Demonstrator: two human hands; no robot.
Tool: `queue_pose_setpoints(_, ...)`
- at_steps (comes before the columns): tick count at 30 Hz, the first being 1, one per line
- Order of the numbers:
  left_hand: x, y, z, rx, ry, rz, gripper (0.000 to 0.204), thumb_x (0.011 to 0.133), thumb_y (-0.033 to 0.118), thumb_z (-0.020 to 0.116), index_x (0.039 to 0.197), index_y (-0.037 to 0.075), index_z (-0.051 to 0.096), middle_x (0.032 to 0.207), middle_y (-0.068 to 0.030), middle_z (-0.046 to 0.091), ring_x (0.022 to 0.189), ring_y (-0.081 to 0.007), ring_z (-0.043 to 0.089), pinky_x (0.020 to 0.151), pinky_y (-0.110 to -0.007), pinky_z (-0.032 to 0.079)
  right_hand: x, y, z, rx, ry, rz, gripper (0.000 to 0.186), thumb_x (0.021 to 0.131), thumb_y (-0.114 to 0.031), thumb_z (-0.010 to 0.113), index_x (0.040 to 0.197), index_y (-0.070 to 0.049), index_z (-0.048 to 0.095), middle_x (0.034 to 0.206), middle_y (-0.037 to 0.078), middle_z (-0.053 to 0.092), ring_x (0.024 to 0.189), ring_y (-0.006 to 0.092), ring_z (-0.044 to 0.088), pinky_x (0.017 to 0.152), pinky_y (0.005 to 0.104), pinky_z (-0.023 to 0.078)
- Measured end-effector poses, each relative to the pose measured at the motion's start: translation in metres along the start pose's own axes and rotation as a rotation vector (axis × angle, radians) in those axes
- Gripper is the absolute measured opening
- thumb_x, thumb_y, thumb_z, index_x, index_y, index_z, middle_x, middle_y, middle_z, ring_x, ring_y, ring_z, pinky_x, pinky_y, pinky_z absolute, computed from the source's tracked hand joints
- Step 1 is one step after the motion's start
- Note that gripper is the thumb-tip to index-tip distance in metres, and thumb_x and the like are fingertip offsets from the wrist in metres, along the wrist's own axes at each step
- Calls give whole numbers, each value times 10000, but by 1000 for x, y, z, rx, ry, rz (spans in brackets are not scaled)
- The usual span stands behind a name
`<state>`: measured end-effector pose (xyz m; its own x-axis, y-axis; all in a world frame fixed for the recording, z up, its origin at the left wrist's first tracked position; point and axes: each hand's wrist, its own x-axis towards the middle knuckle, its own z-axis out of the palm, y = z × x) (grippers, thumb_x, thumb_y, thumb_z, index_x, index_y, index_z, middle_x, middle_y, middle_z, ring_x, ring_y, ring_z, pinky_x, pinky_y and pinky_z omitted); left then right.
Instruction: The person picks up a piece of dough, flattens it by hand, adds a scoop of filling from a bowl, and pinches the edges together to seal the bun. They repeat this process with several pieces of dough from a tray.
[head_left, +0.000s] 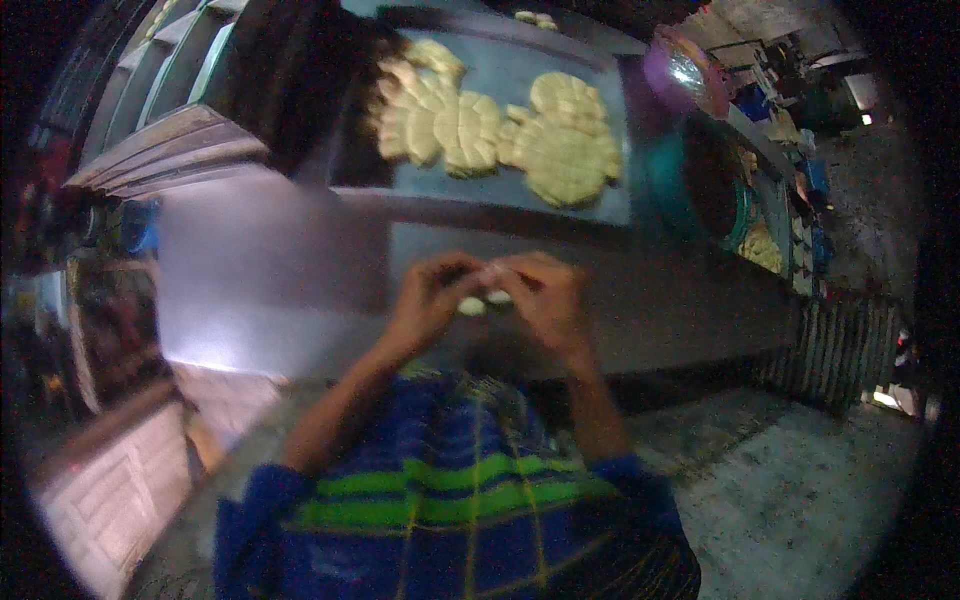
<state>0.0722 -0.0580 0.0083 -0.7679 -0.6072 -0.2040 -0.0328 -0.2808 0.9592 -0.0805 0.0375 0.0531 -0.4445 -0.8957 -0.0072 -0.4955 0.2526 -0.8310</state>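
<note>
My left hand (440,285) and my right hand (547,297) meet over the near side of the worktable, fingers bent and closed together at the tips. Blur and the fingers themselves hide what is pinched between them. Just below the fingertips show two small pale lumps, one lump (470,306) by my left hand and another lump (498,296) by my right; they look like dough. I cannot tell whether these are held or lie on the table. Beyond my hands, many pale yellow dough pieces (450,125) are packed in clusters on a blue-grey tray (425,190).
A teal tub (668,180) with a dark inside stands right of the tray, and a purple basin (672,72) behind it. Further right lies more pale dough (762,250). Stacked boards (170,152) jut in at the left, above the light tabletop (250,260).
</note>
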Motion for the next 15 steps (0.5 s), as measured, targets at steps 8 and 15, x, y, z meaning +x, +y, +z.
queue_pose_setpoints(8,7,-11,11,-83,-77,35,245,917,60,661,1154,27,606,1028,-85,704,941,-153,656,822,-306,523,-2,21,-26,122,-140,167,132,812,-91,762,889,13,734,889,112,731,812,157,690,718,299,552)
queue_pose_setpoints(15,11,-9,13,-312,-226,-147,598,875,-48,644,1389,98,375,1016,-88,686,1005,-184,651,877,-336,516,-16,36,-14,386,-58,268,298,798,-18,783,1056,34,644,978,102,717,857,141,676,782,254,550)
